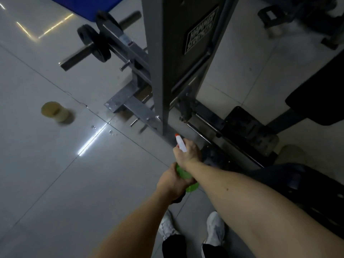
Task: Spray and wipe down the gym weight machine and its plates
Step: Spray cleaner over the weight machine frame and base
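Both hands were closed round a green spray bottle [184, 174], held in the air just in front of the foot of the grey weight machine [156, 62]. The right hand [187, 154] gripped the white trigger head, whose orange nozzle [176, 135] pointed at the base of the machine's upright post. The left hand [172, 183] was curled round the bottle's green body below it, and the two hands touched.

The upright carried a black panel [202, 32] lettered "Hammer Strength". To its left, two black weight plates [99, 44] sat on steel pegs that jutted from the frame, below a blue pad [83, 4] at the top edge. A black ribbed footplate [248, 127] lay to the right of the post.

On the pale tiled floor [55, 174], a yellowish lidded jar [54, 111] stood well apart to the left, and a few water drops [111, 132] glinted near the frame's foot. White shoes [216, 228] showed below the arms.
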A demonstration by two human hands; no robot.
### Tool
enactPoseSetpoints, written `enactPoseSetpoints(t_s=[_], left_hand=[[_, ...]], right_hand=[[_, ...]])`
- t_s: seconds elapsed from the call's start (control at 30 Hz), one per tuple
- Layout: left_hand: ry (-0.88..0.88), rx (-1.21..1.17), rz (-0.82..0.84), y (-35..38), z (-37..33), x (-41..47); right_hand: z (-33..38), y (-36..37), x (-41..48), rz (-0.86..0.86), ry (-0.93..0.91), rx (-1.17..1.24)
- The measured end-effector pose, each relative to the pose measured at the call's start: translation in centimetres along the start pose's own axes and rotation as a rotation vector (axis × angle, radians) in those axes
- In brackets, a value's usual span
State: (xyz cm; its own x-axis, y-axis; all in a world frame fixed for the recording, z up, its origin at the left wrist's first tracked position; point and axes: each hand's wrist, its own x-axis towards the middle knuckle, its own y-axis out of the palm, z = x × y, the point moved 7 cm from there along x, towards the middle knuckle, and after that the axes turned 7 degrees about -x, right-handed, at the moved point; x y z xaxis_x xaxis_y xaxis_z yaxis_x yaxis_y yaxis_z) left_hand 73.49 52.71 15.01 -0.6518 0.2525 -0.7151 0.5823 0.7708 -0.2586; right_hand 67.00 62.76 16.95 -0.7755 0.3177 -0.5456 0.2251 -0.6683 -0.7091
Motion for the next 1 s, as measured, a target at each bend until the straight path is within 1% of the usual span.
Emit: enactPoseSetpoints(t_s=[0.13,0.3,0.47,0.57,0.67,0.83,1.0], left_hand=[[-0.031,-0.005,-0.009,0.5,3.9,3.6],[-0.066,0.015,0.002,1.4,7.9,8.1],[-0.119,-0.017,0.027,2.9,11.4,11.5],[-0.175,-0.002,0.067,3.9,13.3,12.4],[-0.201,0.010,0.117,5.2,14.7,13.1],[-0.249,0.037,0.222,7.6,15.8,13.7],[-0.304,0.079,0.252,9.2,16.3,13.1]], right_hand=[[-1.9,4.5,2.5,0.042,0.037,0.032],[-4.1,9.8,6.4,0.016,0.052,0.023],[-6.7,12.7,8.9,0.038,0.078,0.001],[-8.8,14.7,9.1,0.058,0.106,0.035],[-10.9,15.6,8.9,0.031,0.187,0.119],[-14.0,16.4,9.0,0.046,0.289,0.028],[-16.2,16.4,7.3,0.046,0.377,0.115]])
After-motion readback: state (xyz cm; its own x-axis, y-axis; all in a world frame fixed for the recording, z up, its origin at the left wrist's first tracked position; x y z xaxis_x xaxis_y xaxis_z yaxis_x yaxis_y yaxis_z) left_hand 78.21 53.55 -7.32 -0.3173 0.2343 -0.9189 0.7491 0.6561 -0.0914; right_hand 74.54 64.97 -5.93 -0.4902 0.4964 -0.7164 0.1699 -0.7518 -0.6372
